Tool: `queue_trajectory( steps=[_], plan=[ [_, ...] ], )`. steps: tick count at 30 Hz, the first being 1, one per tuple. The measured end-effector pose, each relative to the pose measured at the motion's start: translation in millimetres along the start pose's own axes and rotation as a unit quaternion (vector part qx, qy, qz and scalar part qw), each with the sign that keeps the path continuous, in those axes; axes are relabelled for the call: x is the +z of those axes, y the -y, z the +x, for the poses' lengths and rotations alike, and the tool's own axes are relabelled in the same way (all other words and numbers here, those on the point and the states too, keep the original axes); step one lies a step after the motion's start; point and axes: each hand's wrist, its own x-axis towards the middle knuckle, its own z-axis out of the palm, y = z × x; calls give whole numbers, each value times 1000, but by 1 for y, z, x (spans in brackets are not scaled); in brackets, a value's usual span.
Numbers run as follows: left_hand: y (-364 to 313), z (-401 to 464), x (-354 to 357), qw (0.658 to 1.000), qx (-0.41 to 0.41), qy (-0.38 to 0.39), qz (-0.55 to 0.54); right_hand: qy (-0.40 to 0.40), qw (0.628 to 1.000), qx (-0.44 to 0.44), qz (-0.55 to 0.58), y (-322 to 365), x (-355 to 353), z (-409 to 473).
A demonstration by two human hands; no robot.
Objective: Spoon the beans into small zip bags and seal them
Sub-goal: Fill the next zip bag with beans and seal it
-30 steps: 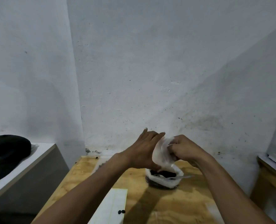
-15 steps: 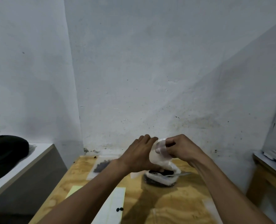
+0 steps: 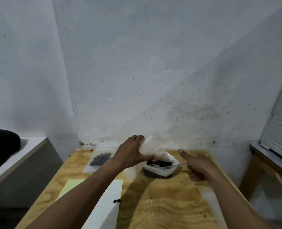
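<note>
Two loose beans (image 3: 116, 201) on paper (image 3: 110, 195) nearest on the surface (image 3: 170, 204), then right hand (image 3: 197, 166) gripping the spoon (image 3: 178, 165) over the bean tub (image 3: 160, 168), left hand (image 3: 132, 153) pinching a bag (image 3: 147, 146), fingers curled, filled bag (image 3: 99, 160) beyond.

A plywood tabletop (image 3: 170, 204) stands against a stained white wall (image 3: 153, 71). Near its front left edge lie a yellow sheet (image 3: 70, 187) and white paper (image 3: 110, 210). A dark rounded object (image 3: 0, 146) rests on the white ledge (image 3: 29, 146) at left.
</note>
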Motion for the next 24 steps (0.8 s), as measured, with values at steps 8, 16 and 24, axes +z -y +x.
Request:
queue_trajectory(
  steps=[8, 16, 24],
  plan=[
    [9, 3, 9, 997, -42, 46, -51, -107, 969, -223, 12, 2, 24, 8],
    [6, 9, 11, 923, -189, 210, -261, -235, 854, -309, -345, 19, 11, -4],
    [-16, 17, 10, 921, -150, 155, -324, -170, 976, -130, -25, -23, 25, 20]
  ],
)
